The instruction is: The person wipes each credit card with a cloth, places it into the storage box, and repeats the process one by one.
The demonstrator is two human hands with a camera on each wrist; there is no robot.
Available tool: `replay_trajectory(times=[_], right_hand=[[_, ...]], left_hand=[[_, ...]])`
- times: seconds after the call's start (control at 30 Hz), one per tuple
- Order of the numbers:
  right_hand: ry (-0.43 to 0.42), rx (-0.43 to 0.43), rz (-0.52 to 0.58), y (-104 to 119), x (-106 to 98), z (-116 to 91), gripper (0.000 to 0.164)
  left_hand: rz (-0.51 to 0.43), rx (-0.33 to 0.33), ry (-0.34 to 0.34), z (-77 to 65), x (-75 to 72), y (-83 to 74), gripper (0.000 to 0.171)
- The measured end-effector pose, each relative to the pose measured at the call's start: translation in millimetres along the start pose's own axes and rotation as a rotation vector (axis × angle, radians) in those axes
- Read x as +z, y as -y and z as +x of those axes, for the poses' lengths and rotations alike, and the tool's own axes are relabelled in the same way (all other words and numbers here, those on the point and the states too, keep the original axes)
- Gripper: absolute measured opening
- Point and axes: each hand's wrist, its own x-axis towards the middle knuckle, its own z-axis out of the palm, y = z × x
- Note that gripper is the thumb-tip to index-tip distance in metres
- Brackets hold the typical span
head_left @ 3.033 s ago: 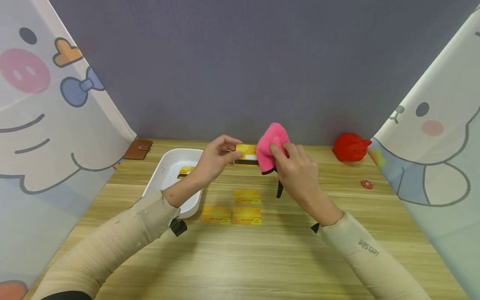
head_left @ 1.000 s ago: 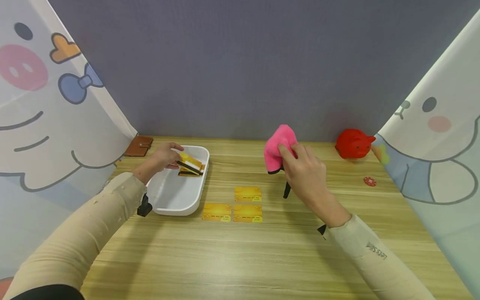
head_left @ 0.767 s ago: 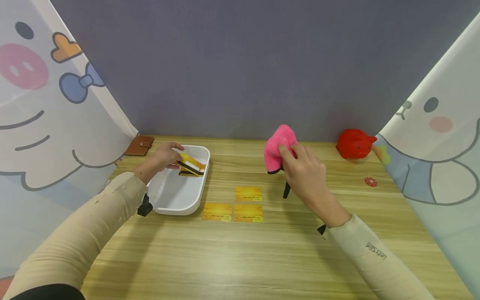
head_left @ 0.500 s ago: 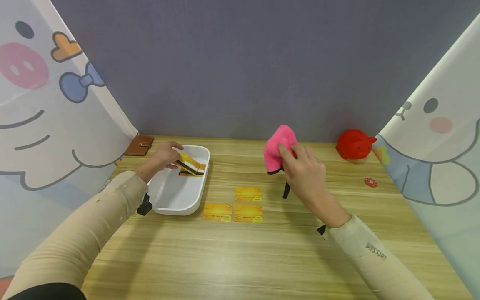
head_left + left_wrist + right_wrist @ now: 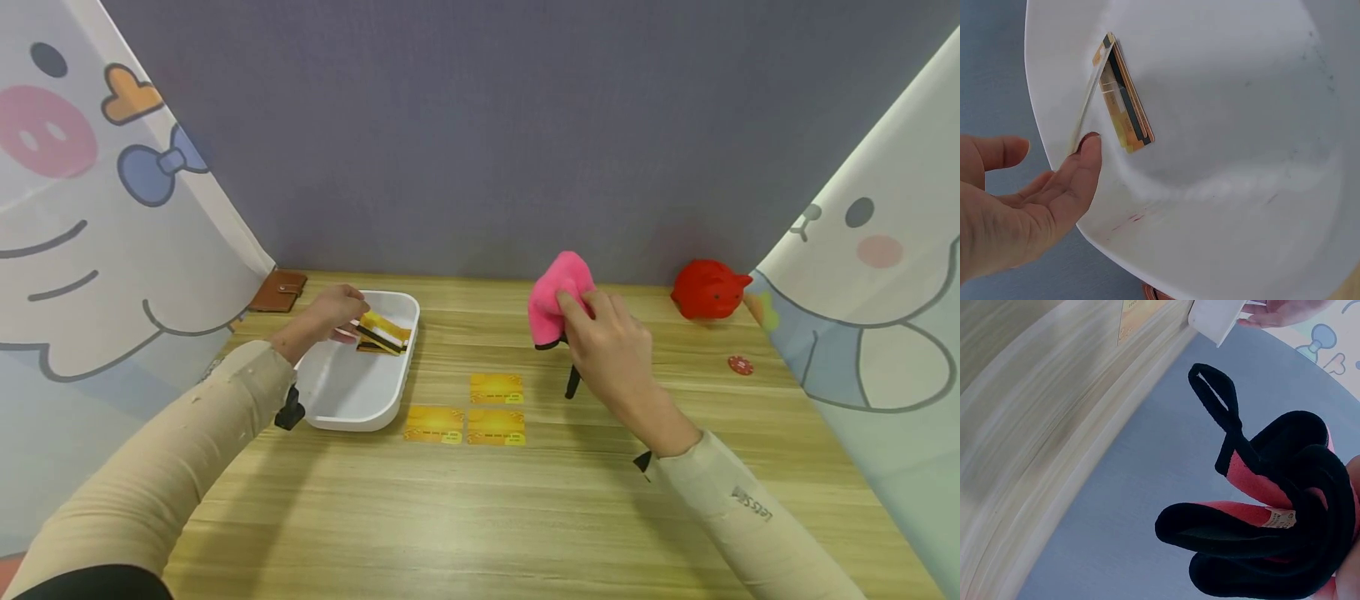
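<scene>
At the left, my left hand (image 5: 330, 312) reaches over the white tray (image 5: 348, 387). In the left wrist view its thumb stands apart from the fingers (image 5: 1085, 159). A yellow card (image 5: 1091, 87) leans on the fingertips, its far end touching other yellow cards (image 5: 1124, 109) with black stripes in the tray. My right hand (image 5: 611, 342) grips a bunched pink cloth (image 5: 557, 292) above the table. Black trim (image 5: 1322, 462), a hanging loop and a small label show on the cloth in the right wrist view.
Three yellow cards, one behind (image 5: 496, 387) and two in front (image 5: 434, 424), lie face up right of the tray. A brown wallet (image 5: 277, 291) is at the back left. A red piggy bank (image 5: 708, 289) and red chip (image 5: 740, 365) are at the right.
My left hand moved a card from beside the cloth into the tray. Its thumb then came away, and the card sank lower. The right hand shifted slightly right and stayed there with the cloth.
</scene>
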Motion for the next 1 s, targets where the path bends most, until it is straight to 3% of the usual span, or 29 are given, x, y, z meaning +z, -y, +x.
replay_trajectory(times=[0.17,0.27,0.33,0.43,0.5,0.57,0.67,0.8,0.9,1.0], right_hand=[[-0.005,0.002,0.000,0,0,-1,0.020],[-0.014,0.005,0.002,0,0,-1,0.019],[-0.019,0.006,0.003,0,0,-1,0.018],[-0.024,0.005,0.002,0,0,-1,0.018],[-0.031,0.007,0.006,-1,-1,-1,0.018],[-0.033,0.009,0.007,-1,-1,-1,0.018],[-0.032,0.013,0.007,-1,-2,0,0.018],[-0.034,0.021,0.001,-2,-3,-1,0.017],[-0.051,0.033,0.006,-2,-3,-3,0.017],[-0.068,0.045,0.009,-3,-2,-4,0.016]], left_hand=[[0.019,0.005,0.013,-3.9,-0.9,-2.4,0.057],[0.081,0.041,-0.021,-6.4,-1.2,-5.0,0.057],[0.190,0.115,-0.072,-7.1,0.2,-7.6,0.055],[0.408,0.279,-0.175,-8.7,7.2,-13.9,0.050],[0.530,0.404,-0.241,-11.8,16.3,-20.6,0.045],[0.592,0.505,-0.264,-17.5,28.9,-29.2,0.041],[0.629,0.610,-0.226,-32.0,52.9,-43.3,0.038],[0.714,0.673,-0.131,-51.3,91.9,-56.4,0.034],[0.790,0.656,-0.041,-57.2,121.7,-58.8,0.035],[0.865,0.568,0.059,-58.1,146.0,-58.3,0.043]])
